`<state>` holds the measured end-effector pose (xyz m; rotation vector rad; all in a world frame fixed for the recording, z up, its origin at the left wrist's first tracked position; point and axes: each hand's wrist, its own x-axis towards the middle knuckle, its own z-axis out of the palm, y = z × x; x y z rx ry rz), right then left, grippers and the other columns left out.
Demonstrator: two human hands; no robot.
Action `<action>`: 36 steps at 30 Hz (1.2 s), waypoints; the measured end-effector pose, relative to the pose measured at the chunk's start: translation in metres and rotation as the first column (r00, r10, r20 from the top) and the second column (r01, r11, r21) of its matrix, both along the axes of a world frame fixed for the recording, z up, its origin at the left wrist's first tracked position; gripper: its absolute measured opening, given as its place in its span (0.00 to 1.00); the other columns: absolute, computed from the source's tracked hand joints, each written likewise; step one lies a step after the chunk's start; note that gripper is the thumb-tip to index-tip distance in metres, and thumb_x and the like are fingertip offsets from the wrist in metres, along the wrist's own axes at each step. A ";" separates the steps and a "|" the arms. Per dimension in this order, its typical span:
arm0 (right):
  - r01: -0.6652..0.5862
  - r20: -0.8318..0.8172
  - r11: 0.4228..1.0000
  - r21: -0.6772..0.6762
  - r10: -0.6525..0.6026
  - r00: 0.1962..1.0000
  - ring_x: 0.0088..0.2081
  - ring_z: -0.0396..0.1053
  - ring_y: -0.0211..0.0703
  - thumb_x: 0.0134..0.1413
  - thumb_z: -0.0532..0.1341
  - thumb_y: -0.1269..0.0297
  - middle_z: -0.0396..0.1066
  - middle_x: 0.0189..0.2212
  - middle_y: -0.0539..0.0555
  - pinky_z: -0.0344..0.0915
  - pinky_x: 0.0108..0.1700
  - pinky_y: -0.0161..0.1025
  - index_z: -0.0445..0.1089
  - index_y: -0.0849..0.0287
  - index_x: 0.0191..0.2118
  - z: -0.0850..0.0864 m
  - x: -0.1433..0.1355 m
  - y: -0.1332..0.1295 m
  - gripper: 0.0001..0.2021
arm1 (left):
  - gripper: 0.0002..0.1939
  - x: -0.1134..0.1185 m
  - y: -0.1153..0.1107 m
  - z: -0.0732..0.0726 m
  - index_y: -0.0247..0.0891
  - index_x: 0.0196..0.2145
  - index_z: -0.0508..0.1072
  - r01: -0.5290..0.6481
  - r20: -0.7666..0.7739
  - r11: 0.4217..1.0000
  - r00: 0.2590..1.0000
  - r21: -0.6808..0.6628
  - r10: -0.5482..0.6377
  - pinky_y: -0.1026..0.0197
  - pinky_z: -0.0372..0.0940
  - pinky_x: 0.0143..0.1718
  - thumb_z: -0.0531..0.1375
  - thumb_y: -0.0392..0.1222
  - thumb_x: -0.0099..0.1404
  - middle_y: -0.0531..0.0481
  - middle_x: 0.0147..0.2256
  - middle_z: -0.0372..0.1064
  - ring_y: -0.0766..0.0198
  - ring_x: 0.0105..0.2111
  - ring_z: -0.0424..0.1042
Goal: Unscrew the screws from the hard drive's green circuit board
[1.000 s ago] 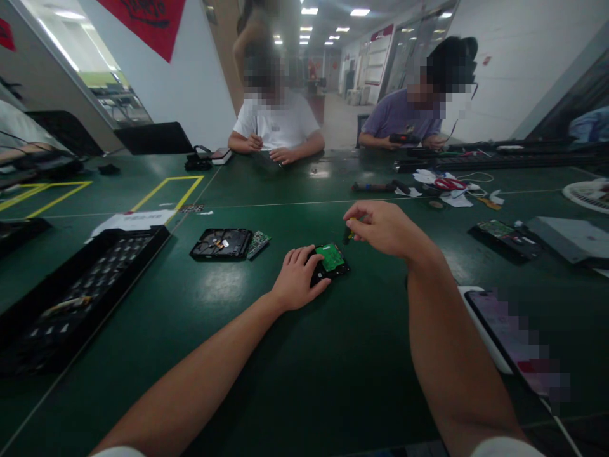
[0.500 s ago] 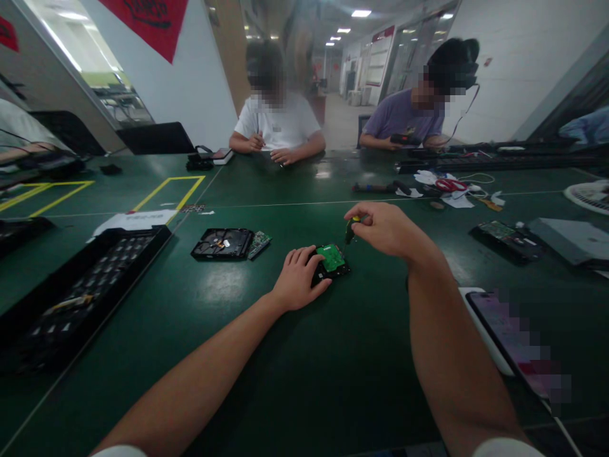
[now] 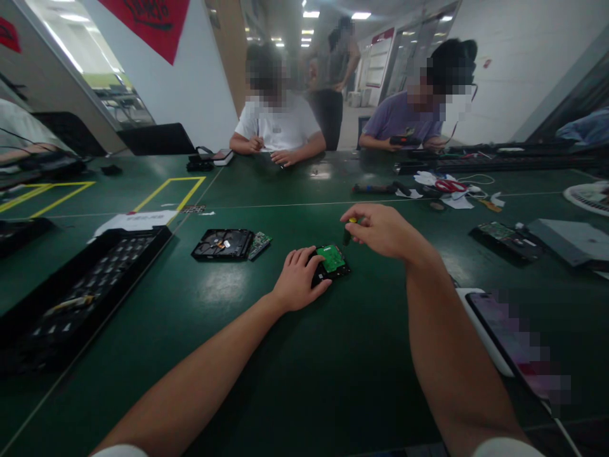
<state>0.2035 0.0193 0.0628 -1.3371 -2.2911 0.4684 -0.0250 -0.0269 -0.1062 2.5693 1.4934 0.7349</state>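
Note:
A hard drive (image 3: 333, 259), green circuit board facing up, lies on the table in front of me. My left hand (image 3: 301, 277) grips its left side, thumb at the near edge and fingers over the far one. Above the drive's far right corner, my right hand (image 3: 375, 230) pinches a small screwdriver (image 3: 347, 237) with a yellow cap, pointing down. Whether its tip touches the drive I cannot tell. Left of these lies a black drive casing (image 3: 222, 244), with a loose green circuit board (image 3: 259, 245) against its right side.
A long black tray (image 3: 90, 292) with parts in it stands at the left. To the right are a phone (image 3: 509, 343), another drive with a board (image 3: 505, 240) and a grey metal box (image 3: 571, 238). Paper scraps and cables (image 3: 451, 187) lie farther back. Two people sit opposite.
My right hand has shifted slightly left with the screwdriver, whose tip shows less clearly. My left hand and the hard drive stay put. A standing person has appeared in the background.

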 end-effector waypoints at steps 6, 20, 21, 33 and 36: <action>-0.002 0.016 1.000 0.016 0.002 1.000 0.35 0.76 0.44 0.66 0.61 0.60 0.81 0.38 0.54 0.67 0.41 0.40 0.80 0.56 0.42 -0.001 0.001 0.002 0.11 | 0.28 0.001 0.000 0.000 0.43 0.61 0.68 0.002 0.008 1.000 1.000 0.008 -0.002 0.33 0.54 0.67 0.61 0.58 0.70 0.36 0.67 0.60 0.40 0.67 0.59; 0.002 -0.016 1.000 0.024 -0.001 1.000 0.36 0.75 0.45 0.65 0.62 0.59 0.81 0.37 0.55 0.67 0.42 0.41 0.79 0.56 0.40 -0.001 0.004 0.003 0.10 | 0.28 0.000 0.000 0.000 0.43 0.62 0.68 -0.002 -0.001 1.000 1.000 0.002 0.002 0.33 0.54 0.68 0.61 0.59 0.71 0.36 0.67 0.59 0.40 0.67 0.59; 0.000 -0.033 1.000 0.020 0.000 0.999 0.36 0.76 0.45 0.64 0.63 0.60 0.81 0.38 0.55 0.68 0.42 0.41 0.79 0.56 0.42 -0.001 0.004 0.003 0.09 | 0.28 0.000 0.000 -0.001 0.42 0.62 0.68 -0.004 -0.002 1.000 1.000 0.001 0.004 0.33 0.54 0.68 0.61 0.59 0.71 0.36 0.67 0.59 0.40 0.67 0.59; 0.031 0.010 0.999 0.034 -0.032 0.999 0.36 0.76 0.46 0.65 0.62 0.59 0.81 0.37 0.55 0.67 0.41 0.41 0.80 0.56 0.40 0.004 -0.001 -0.002 0.10 | 0.29 -0.001 0.000 -0.001 0.42 0.62 0.67 0.003 -0.002 1.000 1.000 0.006 -0.003 0.34 0.54 0.68 0.61 0.59 0.70 0.36 0.67 0.60 0.40 0.67 0.59; 0.000 -0.017 0.999 0.033 0.001 1.000 0.36 0.76 0.45 0.65 0.63 0.61 0.82 0.39 0.55 0.67 0.42 0.40 0.80 0.57 0.42 0.002 0.001 -0.001 0.09 | 0.29 -0.001 0.001 -0.001 0.43 0.62 0.67 0.003 0.008 1.000 1.000 0.004 -0.003 0.33 0.54 0.67 0.61 0.59 0.70 0.36 0.67 0.59 0.40 0.67 0.59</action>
